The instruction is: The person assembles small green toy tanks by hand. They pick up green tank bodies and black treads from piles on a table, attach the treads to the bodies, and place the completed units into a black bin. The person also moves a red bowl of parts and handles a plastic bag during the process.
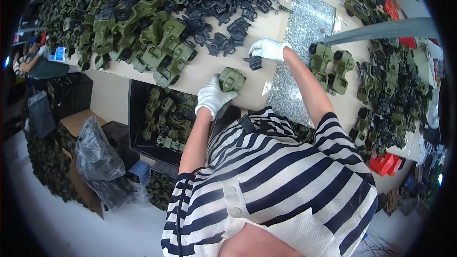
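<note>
Holding: your left hand [213,96], in a white glove, gripped a green toy vehicle body [232,79] just above the table [204,69].
Right hand: your right hand [268,49], also gloved, had its fingers closed on a dark plastic part [255,61], lying just right of the green body.
Speckled mat: the grey speckled mat [297,43] lay right of the green body, under your right forearm.
Dark parts heap: a heap of dark parts [209,0] spread beyond the green body.
Finished vehicles: two green vehicles [331,66] stood past the mat's far edge.
Black crate: a black crate [166,119] of green pieces sat below the table's edge, left of the green body.
</note>
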{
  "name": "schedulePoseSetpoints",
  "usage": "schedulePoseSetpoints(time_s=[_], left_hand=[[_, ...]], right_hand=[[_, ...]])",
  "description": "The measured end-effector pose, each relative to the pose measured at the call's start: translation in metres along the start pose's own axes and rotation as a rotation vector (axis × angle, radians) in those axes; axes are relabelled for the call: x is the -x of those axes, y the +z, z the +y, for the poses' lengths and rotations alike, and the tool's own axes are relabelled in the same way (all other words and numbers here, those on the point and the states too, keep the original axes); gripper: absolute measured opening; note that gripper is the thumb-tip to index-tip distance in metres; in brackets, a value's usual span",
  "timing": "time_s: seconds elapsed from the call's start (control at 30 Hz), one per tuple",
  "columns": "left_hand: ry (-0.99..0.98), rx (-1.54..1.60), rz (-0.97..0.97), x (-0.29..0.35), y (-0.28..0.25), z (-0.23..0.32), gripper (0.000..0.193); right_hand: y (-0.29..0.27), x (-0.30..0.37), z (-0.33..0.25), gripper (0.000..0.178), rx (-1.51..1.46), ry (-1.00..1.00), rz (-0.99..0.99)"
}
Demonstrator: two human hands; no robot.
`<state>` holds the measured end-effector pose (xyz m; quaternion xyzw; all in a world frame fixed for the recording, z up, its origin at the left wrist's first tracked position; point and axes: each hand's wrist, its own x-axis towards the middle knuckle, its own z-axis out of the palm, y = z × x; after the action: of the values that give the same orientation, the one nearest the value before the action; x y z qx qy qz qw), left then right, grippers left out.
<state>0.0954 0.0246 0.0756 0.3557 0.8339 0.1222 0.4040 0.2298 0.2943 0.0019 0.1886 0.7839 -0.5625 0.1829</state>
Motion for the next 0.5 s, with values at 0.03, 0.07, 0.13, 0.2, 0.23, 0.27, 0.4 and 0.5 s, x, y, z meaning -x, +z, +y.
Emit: schedulePoseSetpoints(time_s=[0.03, 0.07, 0.13, 0.2, 0.23, 0.27, 0.4, 0.5], left_hand=[[0.016, 0.063, -0.015, 0.001, 0.000, -0.003, 0.094], [0.038, 0.101, -0.032, -0.003, 0.004, -0.009, 0.100], [0.033, 0.231, -0.040, -0.006, 0.013, -0.018, 0.102], [0.031, 0.371, -0.036, -0.015, 0.028, -0.033, 0.106], [0.048, 0.424, -0.019, -0.023, 0.039, -0.043, 0.105], [0.064, 0.474, -0.004, -0.030, 0.048, -0.051, 0.104], [0.083, 0.678, -0.039, -0.013, 0.014, -0.029, 0.091], [0.135, 0.943, -0.211, 0.023, -0.031, 0.001, 0.077]], right_hand=[[0.005, 0.007, 0.006, 0.029, 0.166, -0.019, 0.124], [0.009, 0.015, 0.001, 0.031, 0.341, -0.042, 0.243], [0.022, 0.031, -0.001, 0.040, 0.461, -0.050, 0.472], [0.042, 0.056, -0.044, 0.043, 0.443, 0.186, 0.592], [0.053, 0.067, -0.070, 0.045, 0.433, 0.304, 0.651], [0.063, 0.071, -0.087, 0.052, 0.525, 0.376, 0.606], [0.100, 0.051, -0.015, 0.057, 0.748, 0.267, 0.667], [0.083, 0.062, -0.035, 0.056, 0.044, 0.122, 0.619]])
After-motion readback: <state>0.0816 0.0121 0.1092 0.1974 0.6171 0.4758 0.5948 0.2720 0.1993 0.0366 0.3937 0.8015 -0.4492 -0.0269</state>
